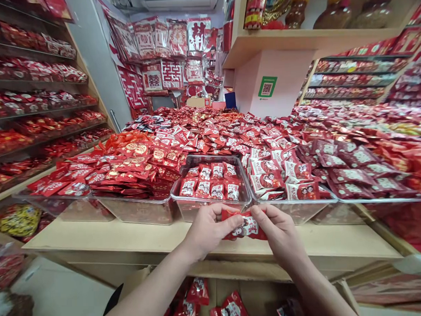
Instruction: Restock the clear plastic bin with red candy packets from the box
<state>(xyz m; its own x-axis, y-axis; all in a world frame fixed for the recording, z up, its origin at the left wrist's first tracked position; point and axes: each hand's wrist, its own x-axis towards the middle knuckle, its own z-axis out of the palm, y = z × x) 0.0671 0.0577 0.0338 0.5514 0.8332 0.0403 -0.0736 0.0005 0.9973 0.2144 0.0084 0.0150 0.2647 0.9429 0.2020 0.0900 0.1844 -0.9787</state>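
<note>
Between my two hands is a small red candy packet [248,226] with a white printed middle, held by its two ends just in front of the shelf edge. My left hand [213,229] pinches its left end between thumb and fingers. The right end is gripped by my right hand [277,225] in the same way. Behind them stands a clear plastic bin [212,203] with matching packets [217,176] laid in neat rows. Below my arms, an open cardboard box [263,290] holds several more red packets [233,309].
Clear bins heaped with red packets [138,165] stand to the left, and bins of white-and-red packets [269,174] and dark red packets [352,164] to the right. A wooden ledge [130,232] runs in front. Stocked shelves [32,106] line the left; a pillar [277,82] rises behind.
</note>
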